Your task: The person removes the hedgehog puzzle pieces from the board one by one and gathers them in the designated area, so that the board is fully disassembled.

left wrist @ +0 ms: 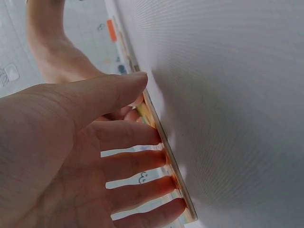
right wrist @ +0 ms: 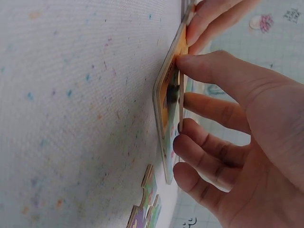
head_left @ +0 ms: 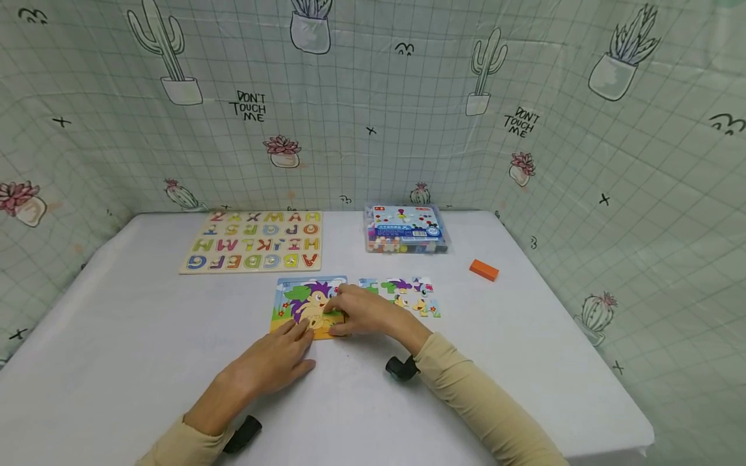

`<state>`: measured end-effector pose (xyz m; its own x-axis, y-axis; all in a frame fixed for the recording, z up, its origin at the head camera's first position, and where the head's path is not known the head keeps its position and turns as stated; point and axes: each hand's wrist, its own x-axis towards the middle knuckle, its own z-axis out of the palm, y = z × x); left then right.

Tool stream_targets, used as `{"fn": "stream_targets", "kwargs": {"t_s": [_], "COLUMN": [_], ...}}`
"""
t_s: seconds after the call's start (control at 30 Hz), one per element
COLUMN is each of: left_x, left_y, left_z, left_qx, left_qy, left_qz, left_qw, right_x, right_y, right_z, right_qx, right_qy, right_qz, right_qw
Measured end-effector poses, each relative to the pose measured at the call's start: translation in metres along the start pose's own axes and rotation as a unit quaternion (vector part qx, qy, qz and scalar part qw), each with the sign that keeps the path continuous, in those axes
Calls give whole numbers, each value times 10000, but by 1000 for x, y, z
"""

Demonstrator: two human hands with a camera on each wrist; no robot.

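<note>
As the outstretched left hand (head_left: 269,364) touches the puzzle (head_left: 311,299), the right (head_left: 366,312), seemingly pinching a piece (right wrist: 181,114), overlaps others (head_left: 421,307)

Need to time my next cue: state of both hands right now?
Left hand: open, fingers resting on the puzzle board.
Right hand: closed, pinching a puzzle piece at the board.

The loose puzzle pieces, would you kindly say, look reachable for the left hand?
Probably not directly: the right hand, busy at the puzzle board, lies between the left hand and the loose pieces.
</note>
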<state>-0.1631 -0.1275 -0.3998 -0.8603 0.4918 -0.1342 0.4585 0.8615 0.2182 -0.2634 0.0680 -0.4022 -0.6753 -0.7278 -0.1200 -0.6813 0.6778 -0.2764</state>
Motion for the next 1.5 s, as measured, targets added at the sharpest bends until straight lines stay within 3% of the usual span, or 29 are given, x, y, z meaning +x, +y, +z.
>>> {"fn": "stream_targets", "kwargs": {"t_s": [0.77, 1.17, 1.37, 1.5], "left_x": [0, 0, 1, 0], "left_y": [-1, 1, 0, 0], "left_z": [1, -2, -2, -2], "left_qx": [-18, -59, -80, -64], "left_qy": [-27, -212, -145, -102], "left_qz": [-2, -134, -115, -109], "left_qw": [10000, 9997, 9998, 9999], "right_x": [1, 1, 4, 2], "right_y": [-1, -1, 4, 9], "right_z": [-7, -9, -11, -13], "right_qx": [-241, -316, -319, -341], "right_qy": [-270, -404, -448, -380], "right_qz": [-239, -258, -397, -267], "right_qw": [9991, 9984, 9977, 9983]}}
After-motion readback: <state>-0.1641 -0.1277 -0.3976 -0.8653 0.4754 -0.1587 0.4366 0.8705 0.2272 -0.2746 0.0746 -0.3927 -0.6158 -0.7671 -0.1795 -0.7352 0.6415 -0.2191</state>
